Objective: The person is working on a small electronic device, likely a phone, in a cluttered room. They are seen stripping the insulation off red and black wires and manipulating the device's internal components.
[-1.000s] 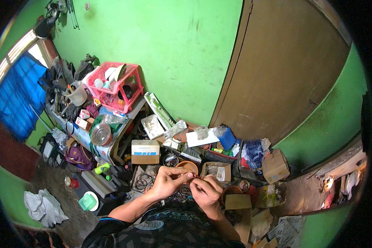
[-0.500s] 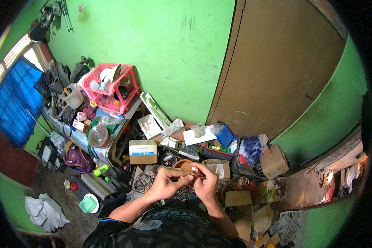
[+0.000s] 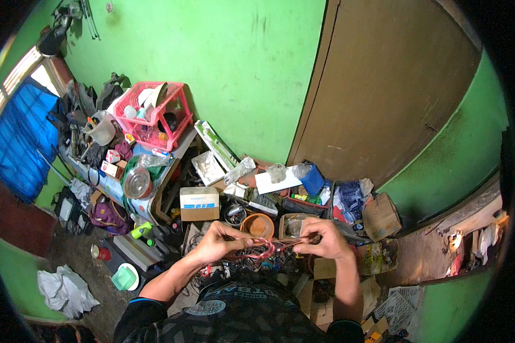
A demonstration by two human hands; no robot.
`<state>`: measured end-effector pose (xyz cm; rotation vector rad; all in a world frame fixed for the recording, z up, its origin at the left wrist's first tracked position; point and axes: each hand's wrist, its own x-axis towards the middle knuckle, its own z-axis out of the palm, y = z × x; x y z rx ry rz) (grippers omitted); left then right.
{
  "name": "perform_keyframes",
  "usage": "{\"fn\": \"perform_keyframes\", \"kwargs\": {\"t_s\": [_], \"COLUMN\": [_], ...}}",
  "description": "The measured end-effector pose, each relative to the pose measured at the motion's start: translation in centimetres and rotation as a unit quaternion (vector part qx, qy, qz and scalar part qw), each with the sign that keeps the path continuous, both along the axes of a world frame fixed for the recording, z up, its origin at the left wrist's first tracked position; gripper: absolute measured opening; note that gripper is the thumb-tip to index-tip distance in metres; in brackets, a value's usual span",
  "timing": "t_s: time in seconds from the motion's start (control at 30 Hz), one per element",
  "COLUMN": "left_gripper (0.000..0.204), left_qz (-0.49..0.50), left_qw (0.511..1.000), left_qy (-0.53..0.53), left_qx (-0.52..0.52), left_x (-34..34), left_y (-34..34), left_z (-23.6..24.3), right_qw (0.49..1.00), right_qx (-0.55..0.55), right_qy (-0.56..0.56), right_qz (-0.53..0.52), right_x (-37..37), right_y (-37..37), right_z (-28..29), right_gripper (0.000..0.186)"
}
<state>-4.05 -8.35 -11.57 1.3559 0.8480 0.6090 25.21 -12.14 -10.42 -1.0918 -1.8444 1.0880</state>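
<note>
A small bundle of reddish, copper-coloured wire [image 3: 263, 248] hangs in loops between my hands, in front of my chest. Thumb and fingers of my left hand [image 3: 220, 244] pinch one end of it. My right hand [image 3: 324, 240] grips strands that stretch out to the right. Just beyond the wire stands an orange-brown pot [image 3: 258, 225]. Below both hands lies a tangle of dark cables and wires [image 3: 234, 267], partly covered by my arms and shirt.
A white-and-brown carton [image 3: 199, 204] stands beyond my left hand. At the left, a table bears a pink rack [image 3: 154, 117] and a clear tub [image 3: 137, 183]. Cardboard boxes [image 3: 381, 216] crowd the right. A brown door [image 3: 383, 91] rises behind.
My hands were close together over the wire. Now they are apart, the right moved rightward and the left slightly left, with the wire drawn out between them.
</note>
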Motion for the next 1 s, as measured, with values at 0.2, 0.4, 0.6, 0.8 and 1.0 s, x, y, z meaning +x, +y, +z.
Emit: {"fn": "perform_keyframes", "kwargs": {"t_s": [0.2,0.4,0.6,0.8,1.0], "left_gripper": [0.019,0.021,0.023,0.024,0.021], "left_qz": [-0.001,-0.006,-0.127,-0.007,0.071], "left_qw": [0.998,0.998,0.992,0.990,0.997], "left_qy": [0.030,-0.007,-0.014,0.047,0.022], "left_qx": [0.057,0.062,0.025,0.131,0.033], "left_x": [-0.3,1.4,1.6,3.6,2.0], "left_y": [0.0,0.9,2.0,1.0,1.8], "left_z": [-0.5,1.1,0.9,1.1,1.7], "right_qw": [0.982,0.864,0.937,0.868,0.748], "right_qx": [0.011,-0.093,0.048,0.199,-0.106], "right_qy": [0.086,0.447,0.216,0.104,0.570], "right_qz": [-0.168,-0.212,-0.269,-0.443,-0.321], "right_x": [0.2,-3.9,-4.2,-3.0,-3.5], "right_y": [-0.2,0.8,1.2,2.6,3.5], "right_z": [-1.7,-2.8,-1.9,-1.2,-3.1], "right_gripper": [0.021,0.011,0.023,0.023,0.019]}}
